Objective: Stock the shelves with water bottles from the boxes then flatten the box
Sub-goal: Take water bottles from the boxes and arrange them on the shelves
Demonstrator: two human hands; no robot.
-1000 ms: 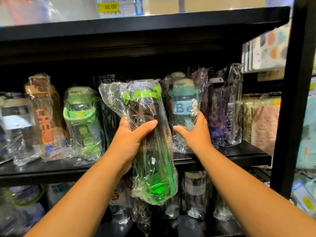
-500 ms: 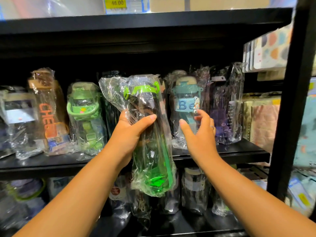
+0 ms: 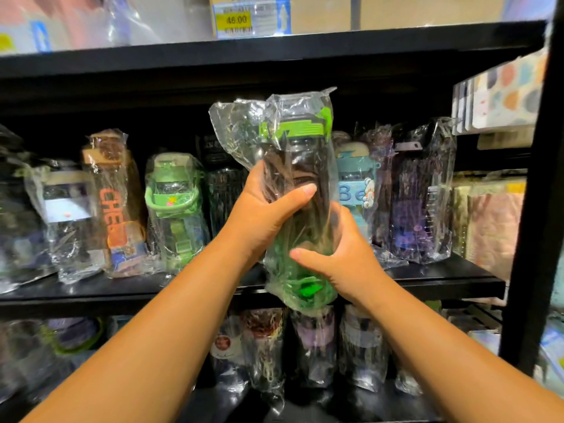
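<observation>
While I held the green bottle (image 3: 300, 190) up in front of the shelf (image 3: 442, 280), my left hand (image 3: 265, 215) and right hand (image 3: 345, 257) were both wrapped tight around it. Its bag looked slippery, so it might slide and knock the blue bottle (image 3: 355, 181) over.

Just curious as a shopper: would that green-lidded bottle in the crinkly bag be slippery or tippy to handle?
Probably slippery: the loose clear wrap around the green-lidded bottle may slide, which may be why left hand and right hand both grip it. Tall and narrow, it could tip.
</observation>
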